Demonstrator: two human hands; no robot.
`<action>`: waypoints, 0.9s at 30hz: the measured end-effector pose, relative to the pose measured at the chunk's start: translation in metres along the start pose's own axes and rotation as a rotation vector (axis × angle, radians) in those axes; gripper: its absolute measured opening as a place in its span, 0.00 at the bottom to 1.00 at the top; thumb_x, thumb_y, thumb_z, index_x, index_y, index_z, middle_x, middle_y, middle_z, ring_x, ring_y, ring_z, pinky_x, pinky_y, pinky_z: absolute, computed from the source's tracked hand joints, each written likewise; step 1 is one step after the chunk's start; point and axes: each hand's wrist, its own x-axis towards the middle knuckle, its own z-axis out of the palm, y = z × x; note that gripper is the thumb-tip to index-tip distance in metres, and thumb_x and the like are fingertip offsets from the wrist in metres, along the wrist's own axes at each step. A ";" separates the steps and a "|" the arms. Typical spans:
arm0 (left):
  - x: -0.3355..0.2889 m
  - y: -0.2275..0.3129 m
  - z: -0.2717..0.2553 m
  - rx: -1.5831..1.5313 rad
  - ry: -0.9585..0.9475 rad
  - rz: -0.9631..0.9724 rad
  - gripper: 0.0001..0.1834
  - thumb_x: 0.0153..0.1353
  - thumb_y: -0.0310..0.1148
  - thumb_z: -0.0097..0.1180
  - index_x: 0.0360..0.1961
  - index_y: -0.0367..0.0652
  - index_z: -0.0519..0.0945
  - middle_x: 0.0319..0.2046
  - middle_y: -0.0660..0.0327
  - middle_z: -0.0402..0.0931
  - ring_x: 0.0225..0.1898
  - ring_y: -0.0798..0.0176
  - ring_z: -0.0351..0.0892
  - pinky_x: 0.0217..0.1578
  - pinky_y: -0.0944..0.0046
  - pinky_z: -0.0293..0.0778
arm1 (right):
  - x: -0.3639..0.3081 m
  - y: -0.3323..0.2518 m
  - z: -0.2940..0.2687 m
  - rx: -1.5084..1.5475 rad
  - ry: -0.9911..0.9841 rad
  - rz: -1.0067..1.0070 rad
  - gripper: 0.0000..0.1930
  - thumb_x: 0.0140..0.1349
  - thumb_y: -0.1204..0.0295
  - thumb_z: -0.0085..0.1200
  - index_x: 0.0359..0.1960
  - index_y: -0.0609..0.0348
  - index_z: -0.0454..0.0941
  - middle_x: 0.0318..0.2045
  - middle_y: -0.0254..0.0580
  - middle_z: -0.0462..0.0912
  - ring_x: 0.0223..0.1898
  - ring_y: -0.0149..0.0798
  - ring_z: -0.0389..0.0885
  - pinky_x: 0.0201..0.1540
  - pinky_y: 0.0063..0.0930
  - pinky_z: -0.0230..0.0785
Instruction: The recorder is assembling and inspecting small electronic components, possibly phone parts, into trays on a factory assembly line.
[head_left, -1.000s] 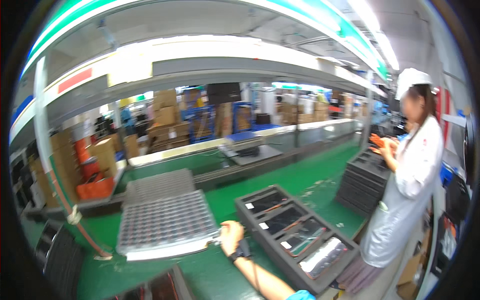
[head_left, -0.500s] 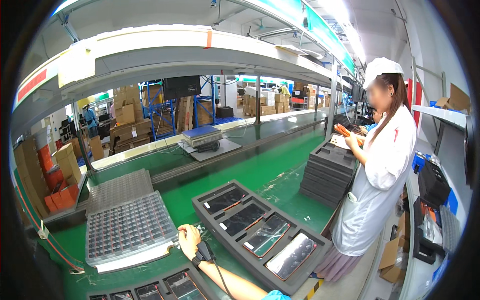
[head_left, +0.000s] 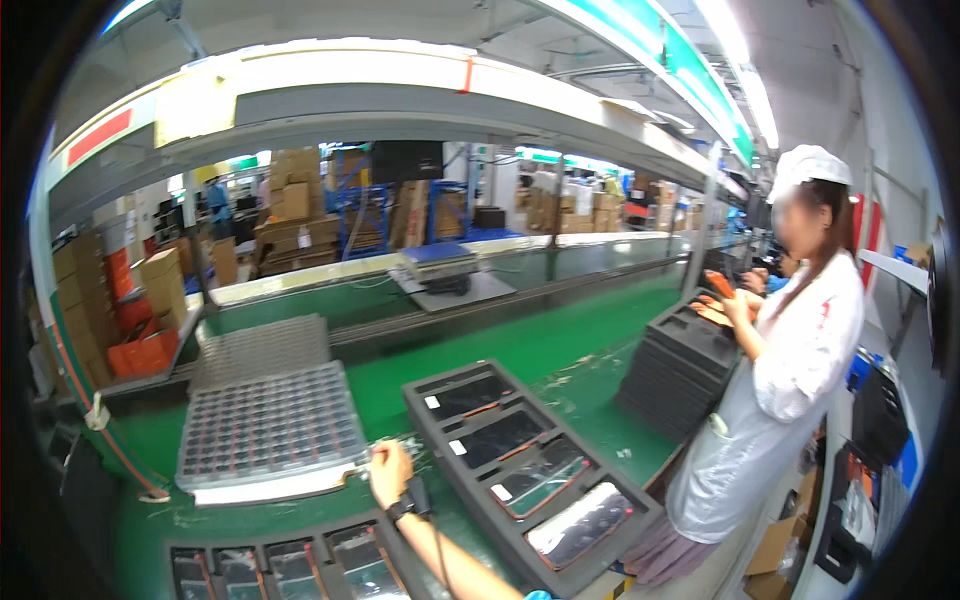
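Note:
My right hand (head_left: 391,474), with a dark strap and cord at its wrist, reaches in from the lower edge. Its fingers are bent together beside the right corner of a clear plastic tray (head_left: 270,425) full of small dark parts. What the fingertips hold, if anything, is too small to make out. Just right of the hand lies a black foam tray (head_left: 432,438) with phone-like screen panels (head_left: 540,475) in its slots. Another foam tray (head_left: 385,530) with similar panels sits at the lower edge. My left hand is out of view.
On the green bench (head_left: 500,350), a second clear tray (head_left: 265,352) lies behind the first. A scale-like device (head_left: 438,258) stands further back. At the right, a person in a white coat (head_left: 800,340) holds orange-edged pieces by stacked black foam trays (head_left: 675,370).
The view has swung left, so the bench and trays sit further right in the picture. My right hand stays at the clear tray's corner, with its fingers drawn closer together.

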 end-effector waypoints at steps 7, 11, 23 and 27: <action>-0.011 0.025 0.011 -0.021 -0.007 0.005 0.16 0.69 0.35 0.52 0.50 0.32 0.77 0.52 0.46 0.78 0.53 0.47 0.77 0.55 0.55 0.72 | 0.017 -0.012 -0.020 -0.100 -0.079 0.008 0.02 0.58 0.77 0.53 0.30 0.54 0.75 0.24 0.47 0.80 0.28 0.53 0.80 0.31 0.46 0.70; -0.021 0.028 0.009 -0.033 -0.002 -0.022 0.16 0.69 0.35 0.52 0.50 0.32 0.77 0.52 0.47 0.78 0.53 0.47 0.77 0.55 0.55 0.72 | 0.010 -0.006 -0.010 -0.022 -0.168 0.148 0.06 0.54 0.78 0.56 0.32 0.54 0.73 0.30 0.40 0.79 0.36 0.46 0.77 0.44 0.40 0.68; -0.024 0.029 0.016 -0.049 -0.022 -0.049 0.17 0.70 0.35 0.52 0.51 0.32 0.77 0.51 0.47 0.79 0.52 0.48 0.77 0.55 0.56 0.72 | 0.006 -0.019 -0.009 -0.024 -0.166 0.131 0.05 0.55 0.78 0.54 0.33 0.56 0.73 0.30 0.45 0.78 0.37 0.50 0.76 0.44 0.42 0.68; -0.010 0.042 0.015 -0.048 -0.052 -0.017 0.17 0.70 0.35 0.52 0.51 0.32 0.77 0.51 0.48 0.79 0.52 0.49 0.78 0.55 0.56 0.72 | 0.016 -0.008 -0.009 -0.040 -0.133 0.084 0.05 0.55 0.78 0.54 0.33 0.56 0.73 0.30 0.44 0.78 0.37 0.50 0.76 0.44 0.42 0.67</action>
